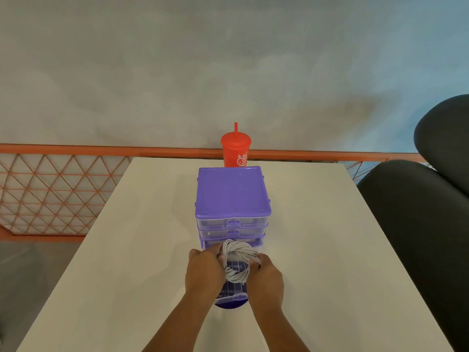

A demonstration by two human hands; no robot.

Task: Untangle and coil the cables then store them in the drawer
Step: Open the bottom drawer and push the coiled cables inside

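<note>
A coil of white cable is held over the pulled-out bottom drawer of a small purple drawer unit on the white table. My left hand grips the coil's left side and my right hand grips its right side. The drawer's clear front with a purple handle shows just below the hands. The two upper drawers are closed. Most of the open drawer's inside is hidden by my hands and the coil.
A red cup with lid and straw stands behind the drawer unit at the table's far edge. A black chair is at the right. An orange lattice railing runs along the left and back.
</note>
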